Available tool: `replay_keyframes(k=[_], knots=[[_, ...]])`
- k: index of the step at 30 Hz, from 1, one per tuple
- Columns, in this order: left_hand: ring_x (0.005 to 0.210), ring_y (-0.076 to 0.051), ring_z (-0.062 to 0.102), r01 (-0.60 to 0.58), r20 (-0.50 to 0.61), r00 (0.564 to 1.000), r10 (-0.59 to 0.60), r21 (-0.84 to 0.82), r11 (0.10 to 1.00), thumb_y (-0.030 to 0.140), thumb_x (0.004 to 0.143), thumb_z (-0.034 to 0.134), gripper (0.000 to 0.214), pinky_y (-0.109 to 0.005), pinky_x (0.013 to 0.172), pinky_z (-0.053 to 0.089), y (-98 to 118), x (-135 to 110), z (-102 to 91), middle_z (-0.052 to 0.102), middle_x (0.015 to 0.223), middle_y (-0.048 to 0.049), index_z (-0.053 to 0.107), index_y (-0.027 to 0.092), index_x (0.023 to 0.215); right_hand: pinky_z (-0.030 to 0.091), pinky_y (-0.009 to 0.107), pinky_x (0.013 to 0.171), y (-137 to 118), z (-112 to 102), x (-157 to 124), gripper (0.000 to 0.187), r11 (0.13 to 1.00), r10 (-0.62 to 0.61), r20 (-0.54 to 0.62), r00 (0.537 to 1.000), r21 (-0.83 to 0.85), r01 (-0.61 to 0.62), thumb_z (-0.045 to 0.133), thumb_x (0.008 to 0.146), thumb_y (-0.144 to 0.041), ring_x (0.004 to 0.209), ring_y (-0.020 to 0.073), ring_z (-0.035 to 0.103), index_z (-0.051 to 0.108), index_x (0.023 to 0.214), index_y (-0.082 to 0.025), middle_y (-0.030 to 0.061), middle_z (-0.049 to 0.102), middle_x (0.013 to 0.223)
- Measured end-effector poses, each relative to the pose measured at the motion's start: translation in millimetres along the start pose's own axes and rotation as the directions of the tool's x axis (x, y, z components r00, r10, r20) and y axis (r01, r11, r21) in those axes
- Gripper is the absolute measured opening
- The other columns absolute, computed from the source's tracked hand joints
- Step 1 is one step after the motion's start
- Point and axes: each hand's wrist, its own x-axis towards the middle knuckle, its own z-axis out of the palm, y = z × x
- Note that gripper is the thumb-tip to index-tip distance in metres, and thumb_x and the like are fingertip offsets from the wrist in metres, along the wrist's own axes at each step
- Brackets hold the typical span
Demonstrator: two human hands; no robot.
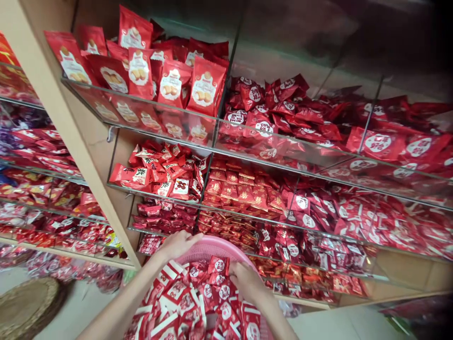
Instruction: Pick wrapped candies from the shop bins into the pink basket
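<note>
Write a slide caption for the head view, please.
Left hand at the rim of a pink basket, right hand at the red packets inside, before well-stocked shelves.

Pink basket (226, 244) partly off-frame

Your left hand (180, 244) rests on the rim of the pink basket (228, 245), your right hand (244, 279) touches the red packets (184, 302) inside (its grip is hard to see), and glass shelves (318, 174) of wrapped snacks (206, 86) stand before you.
</note>
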Motion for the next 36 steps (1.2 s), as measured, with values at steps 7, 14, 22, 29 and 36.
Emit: replay_keyframes(k=[7,14,22,29,36], knots=[[0.053,-0.015,0.049,0.010,-0.002,1.000,-0.010,0.003,1.000,0.072,0.071,0.027,0.059,-0.023,0.049,0.024,4,-1,-0.9,0.052,0.054,-0.0006,0.046,0.019,0.054,0.040,0.029,0.074,6,10,0,0.025,0.991,-0.012,-0.099,0.995,-0.137,-0.002,0.040,0.081,-0.016,0.090,0.0222,0.058,0.057,0.100,-0.014,0.0097,0.062,0.095],[0.053,-0.016,0.049,0.043,-0.006,0.999,-0.043,-0.017,0.999,0.073,0.070,0.028,0.060,-0.023,0.049,0.024,1,0,3.0,0.051,0.052,-0.0002,0.047,0.019,0.053,0.039,0.028,0.065,-8,-14,-15,0.022,0.986,0.006,-0.122,0.992,-0.166,-0.027,0.041,0.082,-0.018,0.085,0.0231,0.061,0.058,0.096,-0.016,0.0095,0.065,0.091],[0.053,-0.016,0.050,0.066,-0.034,0.997,-0.067,-0.038,0.997,0.070,0.070,0.031,0.056,-0.024,0.051,0.026,-1,-1,6.5,0.054,0.053,-0.0011,0.046,0.019,0.053,0.039,0.024,0.058,-36,-119,-57,0.023,0.979,-0.204,-0.461,0.863,-0.099,0.179,0.038,0.088,-0.032,0.064,0.0148,0.061,0.058,0.091,-0.022,0.0010,0.066,0.076],[0.052,-0.017,0.049,0.089,-0.080,0.992,-0.095,-0.069,0.994,0.078,0.065,0.029,0.063,-0.024,0.049,0.025,-6,0,11.3,0.053,0.052,-0.0006,0.049,0.019,0.055,0.040,0.021,0.052,-75,-216,-92,0.015,0.891,-0.423,-0.861,0.282,-0.337,0.305,0.052,0.083,-0.029,0.051,0.0089,0.053,0.061,0.086,-0.018,-0.0010,0.061,0.063],[0.056,-0.018,0.051,0.105,-0.115,0.987,-0.116,-0.093,0.990,0.080,0.063,0.029,0.065,-0.025,0.049,0.025,-6,1,13.3,0.057,0.057,-0.0022,0.050,0.019,0.057,0.045,0.026,0.064,-97,-274,-74,0.015,0.835,-0.507,-0.853,0.122,-0.452,0.314,0.051,0.082,-0.025,0.064,0.0123,0.057,0.062,0.089,-0.018,0.0024,0.065,0.078]])
